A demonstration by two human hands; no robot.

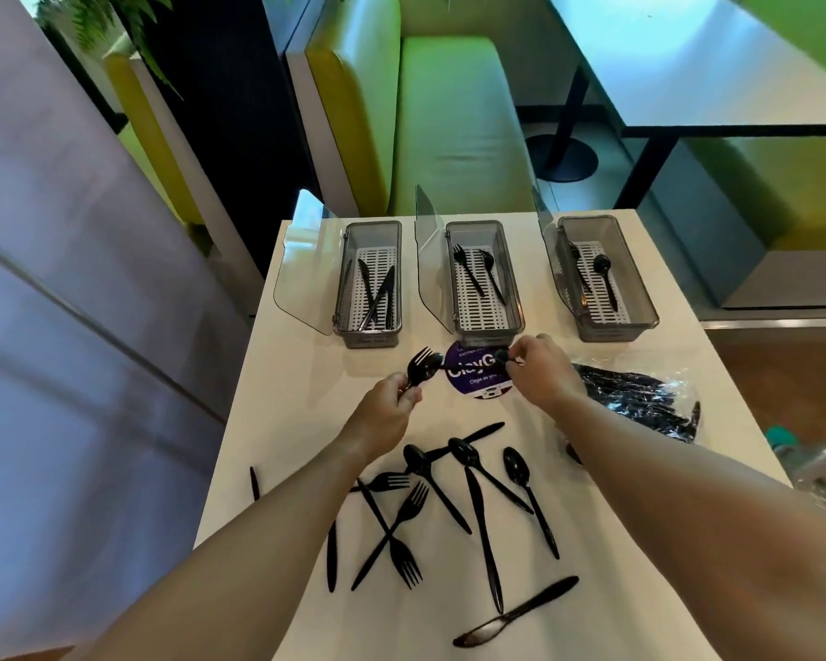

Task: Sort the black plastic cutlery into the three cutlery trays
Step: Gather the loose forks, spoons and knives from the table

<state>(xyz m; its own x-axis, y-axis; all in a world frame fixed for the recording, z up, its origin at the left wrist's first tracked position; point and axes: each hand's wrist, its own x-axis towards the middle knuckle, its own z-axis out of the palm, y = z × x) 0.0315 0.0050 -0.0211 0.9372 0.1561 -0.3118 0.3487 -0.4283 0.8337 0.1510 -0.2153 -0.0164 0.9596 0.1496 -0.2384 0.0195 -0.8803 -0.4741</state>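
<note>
Three clear cutlery trays stand open at the table's far edge: the left tray (393,240) holds knives, the middle tray (511,279) holds a fork and a spoon, the right tray (640,288) holds a spoon and another piece. My left hand (392,398) is shut on a black fork and spoon (424,365), heads pointing up, in front of the middle tray. My right hand (542,369) pinches a small black piece of cutlery (502,357) just below the middle tray. Several loose black forks, spoons and knives (449,498) lie scattered on the near table.
A clear plastic bag of more black cutlery (640,398) lies at the right. A round purple sticker (475,372) sits on the white table (301,374) between my hands. Each tray's clear lid stands tilted open on its left side. A green bench is beyond the table.
</note>
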